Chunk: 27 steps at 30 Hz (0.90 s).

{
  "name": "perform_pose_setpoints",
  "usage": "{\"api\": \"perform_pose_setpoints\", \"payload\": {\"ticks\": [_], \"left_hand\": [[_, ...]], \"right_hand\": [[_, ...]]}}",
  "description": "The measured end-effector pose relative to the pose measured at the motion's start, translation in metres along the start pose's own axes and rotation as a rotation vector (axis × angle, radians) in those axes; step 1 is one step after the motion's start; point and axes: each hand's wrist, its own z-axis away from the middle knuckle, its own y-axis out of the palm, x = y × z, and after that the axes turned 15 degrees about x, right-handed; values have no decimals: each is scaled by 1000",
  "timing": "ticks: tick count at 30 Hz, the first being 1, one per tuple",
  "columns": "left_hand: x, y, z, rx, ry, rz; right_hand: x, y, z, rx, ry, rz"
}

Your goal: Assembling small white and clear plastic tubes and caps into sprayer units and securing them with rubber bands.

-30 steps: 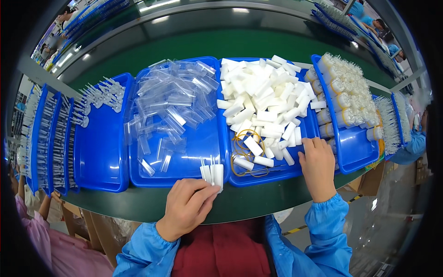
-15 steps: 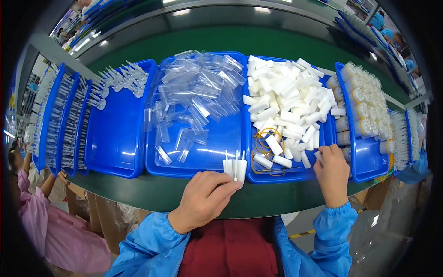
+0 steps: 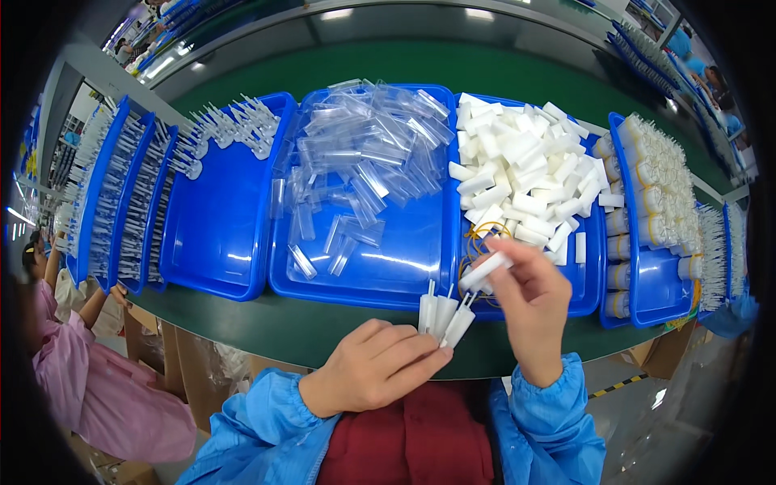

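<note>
My left hand (image 3: 380, 364) is closed around a small bunch of white foam pieces (image 3: 440, 314) with thin pale stems sticking up from their tops. To its right, my right hand (image 3: 535, 303) pinches one loose white foam piece (image 3: 487, 271) between thumb and fingers. That piece is tilted and sits apart from the bunch, over the near edge of a blue tray (image 3: 586, 301). A heap of similar white foam pieces (image 3: 521, 170) fills much of this tray. Yellow rubber bands (image 3: 478, 238) lie at its near left, partly hidden by my right hand.
Clear plastic sleeves (image 3: 364, 153) are piled in the blue tray (image 3: 404, 275) in the middle. Left of it, another blue tray (image 3: 214, 234) holds white stemmed parts (image 3: 234, 129). Stacked trays flank both ends. A person in pink (image 3: 105, 380) is at the left.
My right hand has come left and up from the foam tray's near right corner, carrying a foam piece toward the bunch. The view has shifted slightly; my left hand keeps its hold.
</note>
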Motion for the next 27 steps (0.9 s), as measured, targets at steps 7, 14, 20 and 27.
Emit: {"api": "perform_pose_setpoints", "payload": {"ticks": [7, 14, 20, 27], "left_hand": [[5, 1, 3, -39, -1, 37], [11, 12, 7, -250, -26, 181], [10, 11, 4, -192, -69, 177], [10, 9, -6, -170, -82, 170]], "right_hand": [[13, 3, 7, 128, -28, 336], [15, 14, 14, 114, -414, 783], [2, 15, 19, 152, -479, 676], [-6, -6, 18, 12, -394, 735]]}}
